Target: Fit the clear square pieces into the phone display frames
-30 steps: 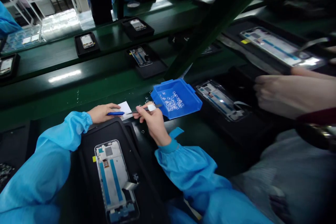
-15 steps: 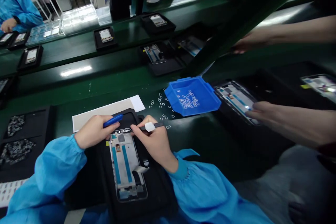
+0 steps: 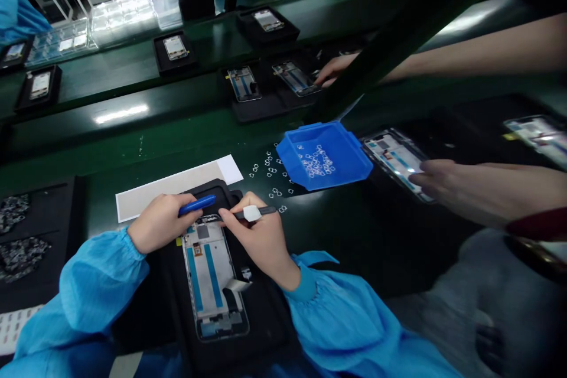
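Note:
My left hand (image 3: 162,221) is closed around a blue pen-shaped tool (image 3: 198,205), which points right over the top end of an opened phone (image 3: 215,277). My right hand (image 3: 259,236) pinches dark tweezers (image 3: 266,211) with a white wrap, at the phone's upper right corner; their tips are hard to make out. The phone lies face down in a black foam tray (image 3: 266,313), its pale inner frame showing two blue strips. Near its lower right a silvery flex tab (image 3: 238,285) sticks up.
A blue bin (image 3: 341,156) holds small white rings, with more scattered to its left. Behind my left hand lies a white-bordered card (image 3: 172,188). A co-worker's hand (image 3: 460,189) is at another phone (image 3: 394,159) on the right. A dark green post (image 3: 398,41) slants across.
My left hand and the blue tool have shifted slightly right. A co-worker's far arm has reached left to a phone in a back tray. My view has tilted a little downward.

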A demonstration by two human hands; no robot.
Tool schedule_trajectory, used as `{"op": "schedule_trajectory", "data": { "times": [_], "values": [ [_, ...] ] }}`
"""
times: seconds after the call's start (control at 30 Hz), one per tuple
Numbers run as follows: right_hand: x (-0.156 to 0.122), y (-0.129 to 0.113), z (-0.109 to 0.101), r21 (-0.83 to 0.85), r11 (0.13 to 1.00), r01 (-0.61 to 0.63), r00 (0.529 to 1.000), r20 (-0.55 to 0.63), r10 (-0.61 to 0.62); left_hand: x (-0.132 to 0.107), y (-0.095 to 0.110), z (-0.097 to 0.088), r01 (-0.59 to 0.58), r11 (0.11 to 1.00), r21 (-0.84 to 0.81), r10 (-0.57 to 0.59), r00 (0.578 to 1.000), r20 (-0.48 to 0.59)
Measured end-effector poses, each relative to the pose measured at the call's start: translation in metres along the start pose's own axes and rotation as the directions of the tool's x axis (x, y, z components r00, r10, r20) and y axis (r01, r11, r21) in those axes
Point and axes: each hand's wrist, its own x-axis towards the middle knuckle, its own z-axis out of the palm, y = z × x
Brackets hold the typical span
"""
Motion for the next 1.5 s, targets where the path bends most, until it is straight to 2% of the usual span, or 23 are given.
{"op": "schedule_trajectory", "data": {
  "times": [0.4, 0.73, 0.87, 1.03, 1.17, 1.33, 1.43, 1.5],
  "values": [
    [0.0, 0.001, -0.001, -0.027, 0.999, -0.02, 1.0, 0.02, 0.02, 0.0, 0.001, 0.0, -0.042, 0.997, 0.066, 0.041, 0.999, 0.006],
    [0.0, -0.002, -0.002, -0.045, 0.998, -0.037, 0.998, 0.042, 0.038, 0.003, 0.015, 0.002, 0.032, 0.964, 0.262, -0.038, 0.999, 0.018],
    [-0.003, -0.001, -0.004, -0.042, 0.999, 0.012, 0.999, 0.038, -0.01, 0.006, 0.015, 0.0, 0.005, 0.968, 0.252, -0.021, 0.998, 0.061],
    [-0.004, 0.004, -0.006, -0.008, 1.0, -0.029, 0.998, 0.058, 0.03, 0.006, 0.013, -0.001, -0.013, 0.961, 0.277, -0.001, 0.999, 0.048],
    [-0.003, 0.001, -0.006, -0.086, 0.995, 0.043, 0.997, 0.069, -0.037, 0.006, 0.01, 0.0, -0.032, 0.962, 0.27, 0.02, 0.999, 0.045],
    [-0.003, -0.004, -0.002, -0.16, 0.981, 0.113, 0.992, 0.069, -0.103, 0.011, 0.013, 0.004, -0.004, 0.962, 0.272, -0.006, 0.999, 0.039],
    [-0.002, -0.003, -0.004, -0.118, 0.984, 0.136, 0.99, 0.058, -0.13, -0.001, 0.012, 0.002, 0.021, 0.965, 0.262, -0.016, 1.0, -0.024],
    [-0.002, 0.003, -0.008, -0.01, 0.995, 0.095, 0.995, -0.002, -0.095, -0.024, 0.006, 0.001, 0.068, 0.975, 0.21, -0.036, 0.988, -0.151]
  ]
}}
